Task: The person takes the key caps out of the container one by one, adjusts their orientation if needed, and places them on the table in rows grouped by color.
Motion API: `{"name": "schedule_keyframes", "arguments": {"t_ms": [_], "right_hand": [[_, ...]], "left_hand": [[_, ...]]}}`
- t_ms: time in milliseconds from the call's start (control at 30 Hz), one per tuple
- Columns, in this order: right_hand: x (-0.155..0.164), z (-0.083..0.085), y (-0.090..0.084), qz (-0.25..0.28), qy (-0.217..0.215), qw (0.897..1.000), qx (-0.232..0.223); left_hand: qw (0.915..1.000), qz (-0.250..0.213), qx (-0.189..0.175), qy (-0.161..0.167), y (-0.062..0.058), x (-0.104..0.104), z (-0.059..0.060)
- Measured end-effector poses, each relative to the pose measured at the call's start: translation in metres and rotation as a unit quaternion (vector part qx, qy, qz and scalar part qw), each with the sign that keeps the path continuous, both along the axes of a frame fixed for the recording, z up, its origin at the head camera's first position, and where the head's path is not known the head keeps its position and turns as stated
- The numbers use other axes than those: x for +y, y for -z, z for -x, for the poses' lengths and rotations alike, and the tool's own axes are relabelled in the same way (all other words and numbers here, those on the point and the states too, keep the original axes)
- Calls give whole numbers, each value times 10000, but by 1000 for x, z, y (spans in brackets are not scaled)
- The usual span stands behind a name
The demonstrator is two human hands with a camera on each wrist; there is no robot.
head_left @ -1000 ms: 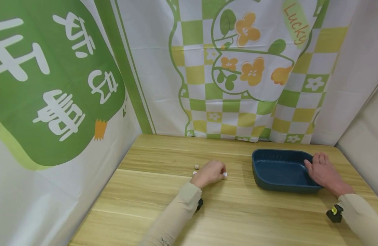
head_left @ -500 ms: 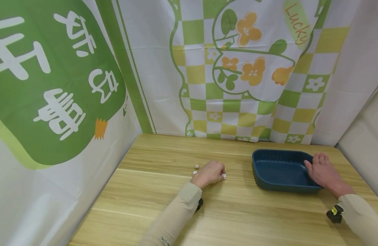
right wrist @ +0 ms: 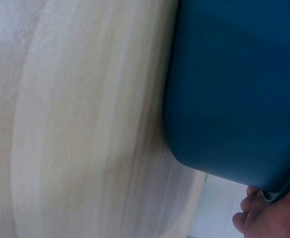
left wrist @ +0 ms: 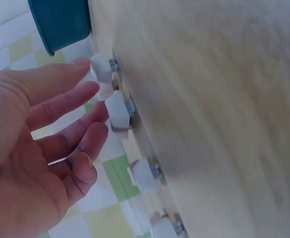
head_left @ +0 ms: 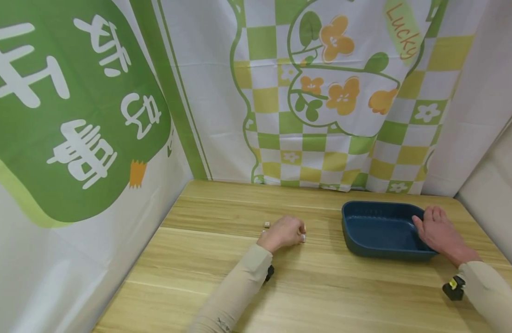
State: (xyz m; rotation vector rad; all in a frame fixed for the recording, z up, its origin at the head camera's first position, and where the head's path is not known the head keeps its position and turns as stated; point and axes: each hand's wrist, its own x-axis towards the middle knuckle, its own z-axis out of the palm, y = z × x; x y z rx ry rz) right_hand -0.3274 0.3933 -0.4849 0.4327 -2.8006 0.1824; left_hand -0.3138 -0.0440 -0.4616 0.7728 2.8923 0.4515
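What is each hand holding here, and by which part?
The right hand rests on the right rim of the blue tray. The left hand touches small white pieces on the table with its fingertips; a closed grip cannot be told.

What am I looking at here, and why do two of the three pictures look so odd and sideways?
No machine: a person works with bare hands, wearing one camera on the head and one on each wrist. The wide picture is the head view over a wooden table. The left hand rests among small white cubes; its wrist view shows the fingertips touching two of them, with others lying further along. The right hand rests on the rim of a dark blue tray, which looks empty. The right wrist view shows that tray's outer wall close up, turned sideways because the camera sits on the wrist.
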Motion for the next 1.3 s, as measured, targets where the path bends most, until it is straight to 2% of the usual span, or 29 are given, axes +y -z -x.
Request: {"name": "schedule_keyframes", "arguments": {"t_ms": [133, 400, 533, 800, 1133, 1300], "right_hand": [[0, 1, 1, -17, -9, 10000, -84], [-2, 2, 2, -195, -185, 9980, 566], [-2, 2, 3, -158, -208, 9976, 642], [0, 2, 1, -2, -55, 9998, 181], [3, 5, -5, 85, -134, 9999, 44], [5, 8, -10, 216, 98, 9971, -724]], "left_hand": [[9999, -85, 53, -78, -2, -5, 2], [9997, -205, 110, -101, -5, -14, 6], [9997, -122, 108, -166, -9, -18, 10], [9994, -217, -98, -232, -23, -30, 16], [9993, -56, 42, -366, -43, -51, 26], [9989, 24, 34, -474, -52, -63, 30]]}}
